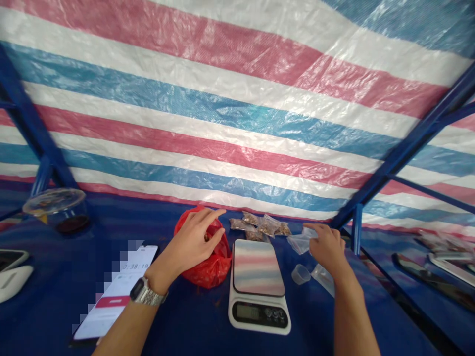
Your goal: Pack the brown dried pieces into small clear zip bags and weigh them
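A red plastic bag [210, 272] stands open left of a white digital scale [259, 277]. My left hand [198, 235], with a watch on its wrist, is over the bag's mouth, fingers apart. My right hand [328, 244] is at a clear plastic bag [300, 242], its index finger stretched toward it; whether it grips the plastic cannot be made out. Behind the scale lie several small filled clear packets [267, 226]. A small clear cup [300, 274] sits right of the scale, and another piece of clear plastic [323, 278] lies below my right hand.
On the left lie a phone [126, 291] with a lit screen, a clear round container [70, 217] with dark contents, and a white device [15, 282]. Striped sheeting [222, 123] hangs behind blue metal bars [404, 143]. More packets and devices are at the far right.
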Demonstrator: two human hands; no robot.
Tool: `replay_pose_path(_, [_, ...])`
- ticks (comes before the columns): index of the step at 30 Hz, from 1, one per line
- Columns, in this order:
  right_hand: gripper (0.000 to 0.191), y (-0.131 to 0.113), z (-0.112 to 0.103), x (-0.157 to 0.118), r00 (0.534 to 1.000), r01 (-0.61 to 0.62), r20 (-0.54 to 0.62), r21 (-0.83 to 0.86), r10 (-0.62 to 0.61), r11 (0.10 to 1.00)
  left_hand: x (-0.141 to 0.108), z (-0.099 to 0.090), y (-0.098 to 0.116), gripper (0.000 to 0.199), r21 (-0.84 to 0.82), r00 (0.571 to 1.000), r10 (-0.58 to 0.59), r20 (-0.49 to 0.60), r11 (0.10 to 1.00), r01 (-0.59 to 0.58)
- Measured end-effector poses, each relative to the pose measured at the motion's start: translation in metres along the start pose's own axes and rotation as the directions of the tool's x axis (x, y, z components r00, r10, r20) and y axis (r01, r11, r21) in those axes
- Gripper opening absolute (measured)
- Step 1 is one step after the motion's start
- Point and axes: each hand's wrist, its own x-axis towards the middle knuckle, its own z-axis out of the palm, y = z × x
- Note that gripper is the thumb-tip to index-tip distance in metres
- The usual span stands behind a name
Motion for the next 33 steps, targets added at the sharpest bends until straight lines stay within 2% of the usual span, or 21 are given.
replay_pose_path(3, [0.044,-0.03,0.006,-0.001,0.994,0.088,0.063,0.099,-0.094,0.991,-0.001,0.005,0.002,0.04,0.016,1.0,0.021,0.022,1.0,-0.022])
replay_pose_path(6, [0.036,-0.046,0.012,-0.003,0.973,0.164,0.131,0.178,-0.188,0.97,0.0,0.006,0.004,0.039,0.026,0.998,0.028,0.048,0.999,-0.029])
replay_pose_path(10, [0.032,-0.052,0.012,-0.003,0.962,0.184,0.151,0.263,-0.229,0.947,0.001,0.004,0.006,0.037,0.016,0.998,0.029,0.055,0.999,-0.03])
replay_pose_path(16, [0.038,-0.057,0.018,-0.007,0.93,0.226,0.208,0.33,-0.304,0.916,0.0,0.005,0.008,0.033,0.001,0.998,0.061,0.019,0.998,-0.061])
replay_pose_path(21, [0.039,-0.056,0.031,-0.009,0.946,0.239,0.122,0.367,-0.301,0.899,-0.001,0.008,0.009,0.031,-0.037,0.998,0.054,0.011,0.998,-0.054])
replay_pose_path(24, [0.039,-0.056,0.033,-0.006,0.956,0.225,0.083,0.407,-0.281,0.885,-0.001,0.007,0.008,0.031,-0.077,1.0,0.029,0.008,0.997,-0.028])
replay_pose_path(27, [0.044,-0.063,0.023,-0.002,0.962,0.24,-0.004,0.493,-0.274,0.836,0.0,0.005,0.01,0.031,-0.148,1.0,0.008,0.005,0.989,-0.008])
replay_pose_path(30, [0.051,-0.081,-0.001,-0.002,0.95,0.292,-0.111,0.647,-0.291,0.705,0.001,0.007,0.013,0.03,-0.323,0.999,-0.052,0.01,0.945,0.053])
replay_pose_path(33, [0.044,-0.107,-0.031,-0.013,0.93,0.262,-0.05,0.784,-0.364,0.562,0.003,0.015,0.014,0.041,-0.53,0.978,-0.199,0.065,0.824,0.202])
